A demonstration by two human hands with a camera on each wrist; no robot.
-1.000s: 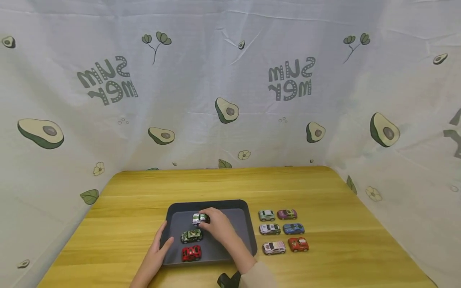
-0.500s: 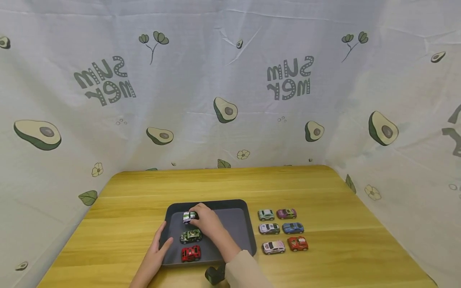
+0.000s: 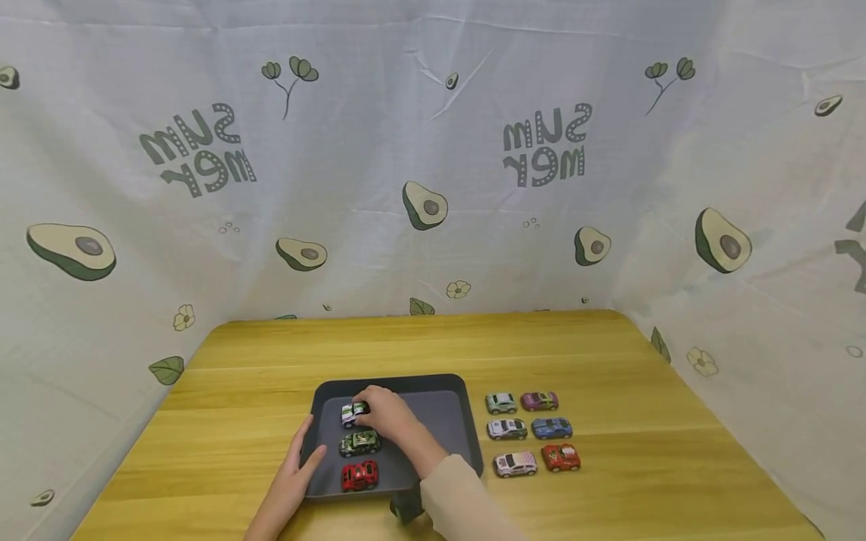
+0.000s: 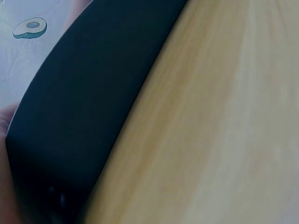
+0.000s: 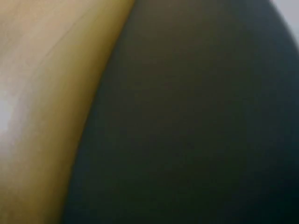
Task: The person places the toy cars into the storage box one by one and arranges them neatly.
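Note:
A dark grey tray (image 3: 446, 391) sits on the wooden table. My right hand (image 3: 382, 412) grips a white and green toy car (image 3: 353, 412) at the tray's far left. Below it in the tray stand a green camouflage car (image 3: 359, 442) and a red car (image 3: 359, 476). My left hand (image 3: 298, 469) rests against the tray's left rim, fingers straight. The left wrist view shows only the tray's outer wall (image 4: 93, 102) and table (image 4: 224, 130). The right wrist view is a blurred close-up of the tray (image 5: 196, 121).
To the right of the tray stand two columns of toy cars: pale green (image 3: 501, 403), purple (image 3: 539, 400), white (image 3: 507, 429), blue (image 3: 551, 428), white and pink (image 3: 515, 463), red-orange (image 3: 560, 457). An avocado-print cloth (image 3: 433, 165) walls the table on three sides.
My right hand carried the white and green car leftward across the far end of the tray, into line above the camouflage car. The left hand has stayed at the rim.

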